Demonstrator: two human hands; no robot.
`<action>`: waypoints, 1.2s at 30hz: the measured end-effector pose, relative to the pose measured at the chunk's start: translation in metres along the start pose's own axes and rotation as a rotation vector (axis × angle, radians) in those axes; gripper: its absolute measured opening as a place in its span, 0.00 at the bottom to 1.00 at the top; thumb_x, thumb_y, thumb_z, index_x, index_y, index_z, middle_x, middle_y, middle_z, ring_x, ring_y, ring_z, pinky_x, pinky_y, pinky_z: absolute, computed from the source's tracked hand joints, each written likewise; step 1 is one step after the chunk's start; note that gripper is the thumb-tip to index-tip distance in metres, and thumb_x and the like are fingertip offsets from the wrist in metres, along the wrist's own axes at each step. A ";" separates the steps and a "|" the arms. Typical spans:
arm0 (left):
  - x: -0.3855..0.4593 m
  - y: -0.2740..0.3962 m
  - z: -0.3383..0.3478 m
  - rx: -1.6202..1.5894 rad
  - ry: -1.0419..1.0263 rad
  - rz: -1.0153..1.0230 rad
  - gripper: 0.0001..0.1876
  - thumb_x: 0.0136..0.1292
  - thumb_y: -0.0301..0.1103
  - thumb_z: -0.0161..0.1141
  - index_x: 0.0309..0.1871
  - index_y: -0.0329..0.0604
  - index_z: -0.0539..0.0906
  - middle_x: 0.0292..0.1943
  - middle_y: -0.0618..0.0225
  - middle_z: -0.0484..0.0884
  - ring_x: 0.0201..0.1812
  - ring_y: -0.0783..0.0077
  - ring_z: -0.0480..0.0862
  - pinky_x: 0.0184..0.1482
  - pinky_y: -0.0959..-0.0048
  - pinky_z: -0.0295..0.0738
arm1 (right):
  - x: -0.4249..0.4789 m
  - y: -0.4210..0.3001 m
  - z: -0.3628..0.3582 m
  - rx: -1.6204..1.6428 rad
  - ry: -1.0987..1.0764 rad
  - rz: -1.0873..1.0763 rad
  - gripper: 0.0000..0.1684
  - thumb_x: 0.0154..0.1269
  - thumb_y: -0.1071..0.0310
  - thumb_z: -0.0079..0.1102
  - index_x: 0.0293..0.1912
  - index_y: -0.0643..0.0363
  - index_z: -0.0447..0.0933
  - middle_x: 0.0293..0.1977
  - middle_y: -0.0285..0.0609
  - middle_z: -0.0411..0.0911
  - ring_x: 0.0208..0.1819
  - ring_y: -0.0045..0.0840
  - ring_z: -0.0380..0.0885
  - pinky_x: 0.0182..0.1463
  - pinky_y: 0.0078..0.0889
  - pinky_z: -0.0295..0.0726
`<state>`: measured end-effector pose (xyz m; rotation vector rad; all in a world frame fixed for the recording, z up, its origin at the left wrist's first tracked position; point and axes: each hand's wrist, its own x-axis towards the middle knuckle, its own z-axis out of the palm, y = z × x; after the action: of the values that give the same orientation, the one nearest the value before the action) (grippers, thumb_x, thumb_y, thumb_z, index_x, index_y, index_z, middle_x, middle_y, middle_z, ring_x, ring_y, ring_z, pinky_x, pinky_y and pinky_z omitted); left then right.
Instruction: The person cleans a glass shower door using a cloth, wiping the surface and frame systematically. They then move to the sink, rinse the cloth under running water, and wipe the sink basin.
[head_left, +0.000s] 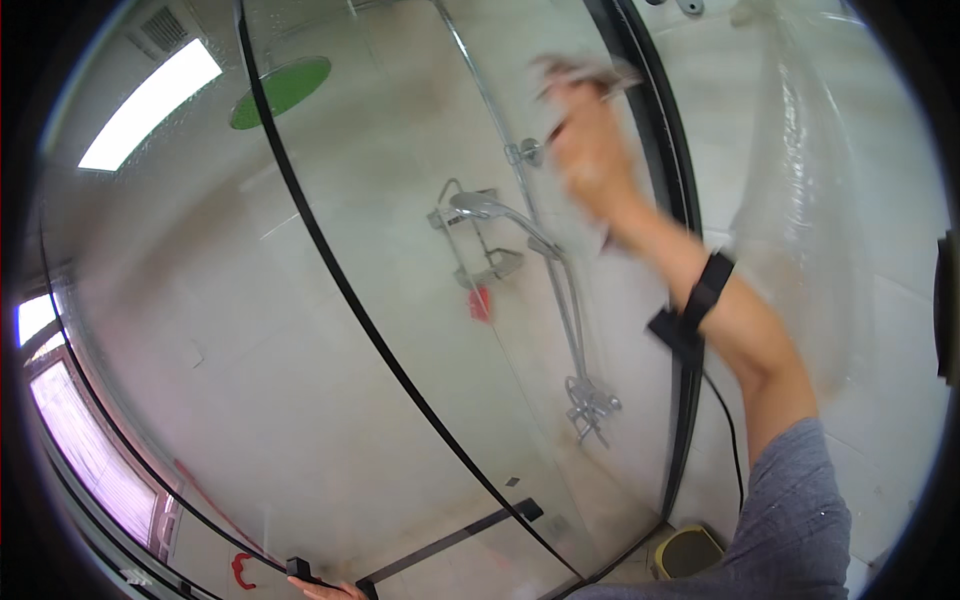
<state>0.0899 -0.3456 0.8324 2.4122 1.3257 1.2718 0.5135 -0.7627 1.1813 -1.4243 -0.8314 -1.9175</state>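
My right hand (596, 169) is raised in front of the shower glass (420, 247), near the black upright frame (671, 187) at its right. It grips a crumpled cloth (592, 73), pale with dark reddish edges. Hand and cloth are blurred, and I cannot tell whether the cloth touches the glass. My left hand (330, 590) shows only in part at the bottom edge, beside a small black block (298, 566) and the black edging of the glass. Its grip is hidden.
Behind the glass are a hand shower (480, 205), a mixer tap (591, 405), a wire shelf (491, 266) and a green round shower head (289, 90). A clear plastic sheet (795, 187) hangs at right. A yellow-rimmed bin (686, 551) stands below, near a black cable (729, 420).
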 end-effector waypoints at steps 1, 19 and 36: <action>0.000 -0.008 -0.002 0.045 0.018 0.020 0.52 0.56 0.29 0.57 0.70 0.23 0.27 0.71 0.28 0.34 0.70 0.31 0.49 0.70 0.53 0.55 | -0.019 -0.046 -0.001 0.100 -0.093 -0.109 0.27 0.62 0.62 0.50 0.59 0.64 0.69 0.53 0.50 0.72 0.53 0.45 0.69 0.60 0.43 0.65; -0.008 0.005 0.008 -0.141 0.118 0.198 0.48 0.53 0.16 0.47 0.73 0.32 0.30 0.73 0.39 0.38 0.74 0.43 0.46 0.73 0.62 0.46 | -0.199 0.045 -0.076 -0.140 -0.078 0.298 0.28 0.60 0.72 0.48 0.62 0.66 0.67 0.62 0.56 0.65 0.66 0.50 0.60 0.70 0.47 0.56; -0.136 -0.069 -0.052 -0.291 -0.438 0.022 0.44 0.52 0.28 0.59 0.74 0.44 0.52 0.64 0.44 0.65 0.63 0.44 0.66 0.65 0.57 0.63 | -0.469 -0.320 -0.176 0.866 -1.190 1.369 0.18 0.66 0.76 0.46 0.55 0.67 0.72 0.43 0.45 0.78 0.46 0.27 0.77 0.53 0.29 0.73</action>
<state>-0.0281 -0.4180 0.7507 2.3182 0.9239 0.8033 0.2766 -0.6537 0.6470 -1.6577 -0.6287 0.3865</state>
